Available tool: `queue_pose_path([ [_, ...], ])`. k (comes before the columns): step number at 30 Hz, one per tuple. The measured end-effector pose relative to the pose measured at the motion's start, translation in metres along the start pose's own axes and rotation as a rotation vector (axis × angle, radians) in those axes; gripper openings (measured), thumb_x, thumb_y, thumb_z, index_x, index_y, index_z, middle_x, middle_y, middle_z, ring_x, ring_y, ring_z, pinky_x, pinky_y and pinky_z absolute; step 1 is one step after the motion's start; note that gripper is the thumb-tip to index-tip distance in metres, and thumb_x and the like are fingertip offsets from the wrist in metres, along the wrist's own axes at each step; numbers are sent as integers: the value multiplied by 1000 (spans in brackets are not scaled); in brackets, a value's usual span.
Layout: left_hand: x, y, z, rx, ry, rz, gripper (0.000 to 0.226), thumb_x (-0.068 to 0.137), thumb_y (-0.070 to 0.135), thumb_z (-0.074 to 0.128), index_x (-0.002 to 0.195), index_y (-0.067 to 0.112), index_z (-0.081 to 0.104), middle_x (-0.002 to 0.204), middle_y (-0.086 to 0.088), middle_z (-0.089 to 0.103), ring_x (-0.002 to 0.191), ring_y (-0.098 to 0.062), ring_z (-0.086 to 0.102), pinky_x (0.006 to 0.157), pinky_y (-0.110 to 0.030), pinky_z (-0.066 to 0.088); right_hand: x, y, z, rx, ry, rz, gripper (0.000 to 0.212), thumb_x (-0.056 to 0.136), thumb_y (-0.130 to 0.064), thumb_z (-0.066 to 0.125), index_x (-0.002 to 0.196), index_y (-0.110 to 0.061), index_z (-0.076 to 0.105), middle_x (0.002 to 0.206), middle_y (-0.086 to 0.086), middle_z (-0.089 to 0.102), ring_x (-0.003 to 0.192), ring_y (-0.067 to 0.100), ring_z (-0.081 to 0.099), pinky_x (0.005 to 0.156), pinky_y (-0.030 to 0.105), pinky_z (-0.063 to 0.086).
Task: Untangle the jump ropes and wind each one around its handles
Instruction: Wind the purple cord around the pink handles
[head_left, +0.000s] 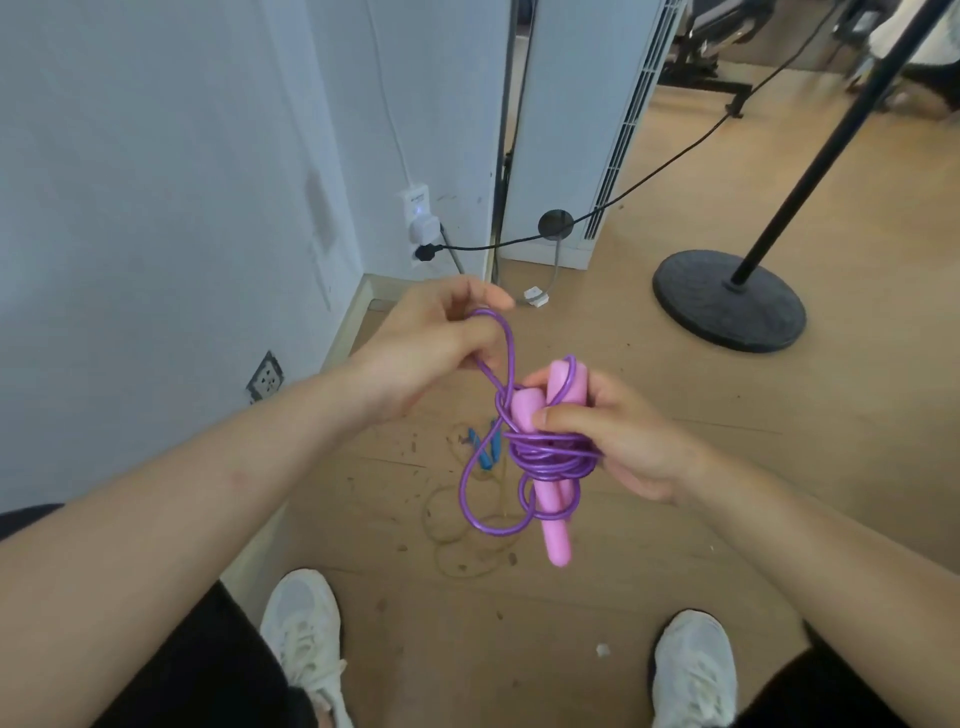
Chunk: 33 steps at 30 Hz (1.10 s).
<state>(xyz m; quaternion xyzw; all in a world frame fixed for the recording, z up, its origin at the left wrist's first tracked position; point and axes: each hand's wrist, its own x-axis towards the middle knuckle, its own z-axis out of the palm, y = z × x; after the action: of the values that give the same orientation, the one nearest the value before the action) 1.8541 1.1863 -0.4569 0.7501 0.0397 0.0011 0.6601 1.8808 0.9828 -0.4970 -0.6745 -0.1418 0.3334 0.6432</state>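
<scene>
Just left of the pink handles (556, 525), the left hand (431, 338) is raised with its fingers curled round a loose loop of the purple rope (550, 460), pinching the cord clear of the bundle. From that hand the cord drops, crosses itself beside the handles, and sags in a second, larger loop below and left of them. The two handles lie side by side, one poking up and one hanging down, with many glossy turns of rope bunched unevenly round their middle. On the right of the handles, the right hand (623, 441) grips them, thumb and fingers clamped over the coil. This looks like the late part of winding this rope: only the slack loops remain. The next move probably calls for carrying the held loop round the handles under tension, then tucking the end. Beneath the handles, on the floor (675, 519), a second rope with blue handles (487, 461) lies loose and unwound.
</scene>
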Motion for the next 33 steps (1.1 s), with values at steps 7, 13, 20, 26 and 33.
queue_pose_path([
  [7,-7,5,-3,314,27,263,22,79,-4,68,80,17,75,52,6,53,47,-12,48,58,-30,55,3,3,-1,-43,-46,66,21,83,0,62,99,-13,62,82,0,66,74,11,63,65,24,50],
  [13,8,9,-9,-445,247,-268,2,89,9,67,88,8,67,52,-1,40,45,-17,43,62,-33,59,8,2,-7,-45,-61,57,33,77,-10,62,109,-11,65,89,3,66,77,14,62,66,26,50],
  [20,1,8,-11,-185,-112,-142,10,85,13,73,76,15,72,57,1,41,51,-14,46,77,-38,61,12,11,-12,-151,-57,34,25,70,-6,63,89,-22,69,80,-3,68,77,14,62,73,28,47],
  [26,2,2,-5,-601,-117,-46,11,82,28,65,81,21,73,60,6,46,55,-9,50,71,-25,56,21,12,-12,-128,-23,27,40,68,-11,61,108,-15,70,93,2,68,86,16,60,78,34,46],
  [33,6,-1,-6,-362,-186,22,18,87,20,62,96,9,74,70,0,57,62,-16,54,72,-29,49,32,16,-24,-179,112,-88,71,65,-26,82,132,-24,55,128,-1,63,118,17,60,99,38,48],
])
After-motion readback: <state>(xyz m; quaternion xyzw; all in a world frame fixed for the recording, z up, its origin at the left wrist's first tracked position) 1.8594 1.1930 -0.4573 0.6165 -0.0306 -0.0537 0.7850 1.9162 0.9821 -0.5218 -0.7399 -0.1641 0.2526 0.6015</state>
